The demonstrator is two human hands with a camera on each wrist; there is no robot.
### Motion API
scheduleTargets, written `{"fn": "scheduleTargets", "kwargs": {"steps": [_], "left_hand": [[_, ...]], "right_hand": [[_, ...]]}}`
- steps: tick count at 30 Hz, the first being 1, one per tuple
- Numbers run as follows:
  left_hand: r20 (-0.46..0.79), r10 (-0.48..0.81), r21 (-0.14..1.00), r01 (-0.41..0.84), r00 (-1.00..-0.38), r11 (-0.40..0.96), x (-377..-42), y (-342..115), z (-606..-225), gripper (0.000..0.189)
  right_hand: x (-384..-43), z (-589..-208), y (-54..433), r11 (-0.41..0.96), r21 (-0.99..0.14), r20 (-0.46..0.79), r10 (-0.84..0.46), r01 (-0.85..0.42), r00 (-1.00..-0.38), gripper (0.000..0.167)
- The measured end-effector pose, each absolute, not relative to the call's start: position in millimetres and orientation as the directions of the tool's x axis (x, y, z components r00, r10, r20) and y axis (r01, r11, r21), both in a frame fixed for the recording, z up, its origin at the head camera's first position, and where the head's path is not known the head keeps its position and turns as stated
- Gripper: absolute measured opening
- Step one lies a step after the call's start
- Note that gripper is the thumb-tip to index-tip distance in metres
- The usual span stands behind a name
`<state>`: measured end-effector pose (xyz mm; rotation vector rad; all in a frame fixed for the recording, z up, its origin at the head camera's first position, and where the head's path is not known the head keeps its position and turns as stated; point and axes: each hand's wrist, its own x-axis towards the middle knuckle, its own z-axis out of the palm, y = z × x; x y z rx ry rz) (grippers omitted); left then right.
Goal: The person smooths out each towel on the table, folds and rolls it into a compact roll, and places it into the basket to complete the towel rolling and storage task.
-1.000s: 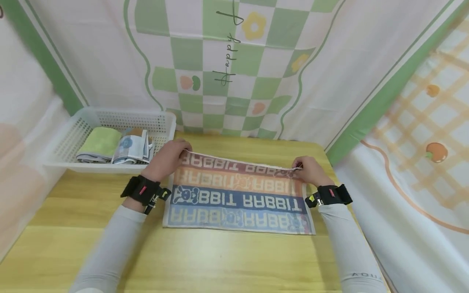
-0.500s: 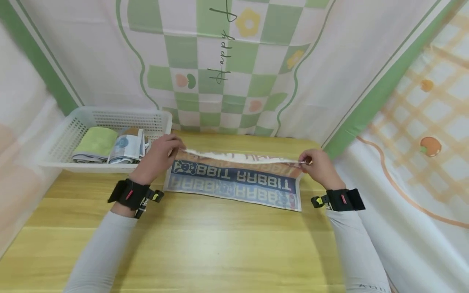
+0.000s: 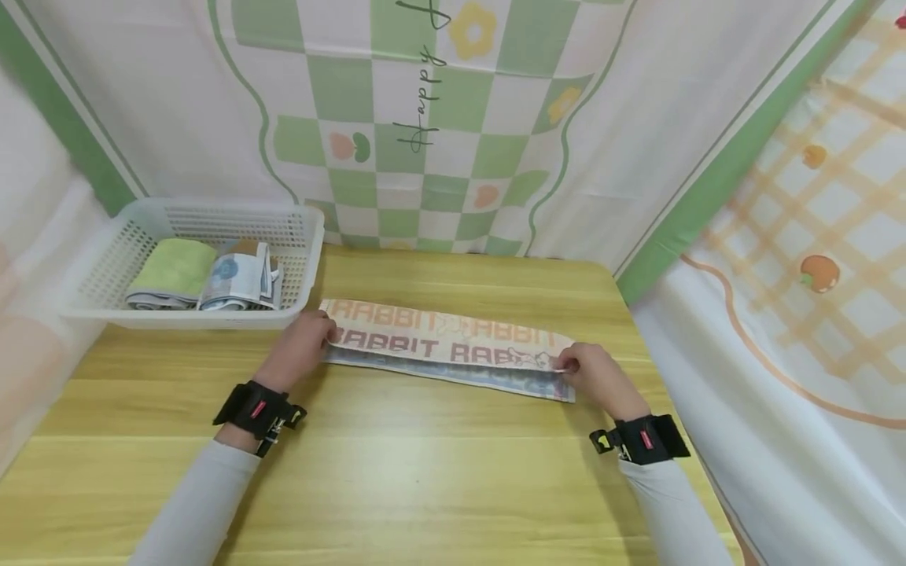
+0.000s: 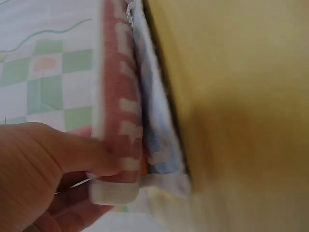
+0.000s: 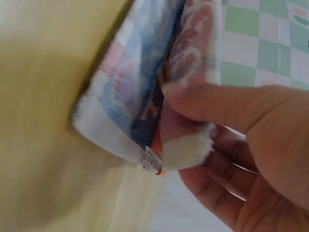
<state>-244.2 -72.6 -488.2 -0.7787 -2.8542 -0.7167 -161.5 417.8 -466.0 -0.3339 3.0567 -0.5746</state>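
A striped towel (image 3: 439, 334) with RABBIT lettering lies across the wooden table, its far part folded over toward the person. My left hand (image 3: 300, 347) pinches the folded edge at the left corner, and my right hand (image 3: 598, 379) pinches the same edge at the right corner. Below that edge a strip of the blue lower layer shows. In the left wrist view, the left thumb presses on the reddish band of the towel (image 4: 120, 96), slightly apart from the blue layer. A small tag (image 5: 152, 160) sticks out between the layers near the right hand.
A white perforated plastic basket (image 3: 304, 267) stands at the back left, close to the left hand. Inside it lie a folded green cloth (image 3: 175, 269) and a folded white and blue cloth (image 3: 237, 275). A patterned curtain (image 3: 396, 149) hangs behind the table (image 3: 425, 487).
Both hands have brought the towel's far edge over and down toward the person. The upper part now lies folded over the blue stripes, with its lettering reading upright.
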Motion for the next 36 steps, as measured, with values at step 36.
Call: {"fn": "scheduleTargets", "kwargs": {"steps": [36], "left_hand": [[0.043,0.389,0.473,0.362,-0.92,0.803,-235.1,-79.2,-499.0,0.012]], "right_hand": [[-117.2,-471.4,394.1,0.898,-0.378,-0.062,-0.269,-0.227,-0.961,0.012]]}}
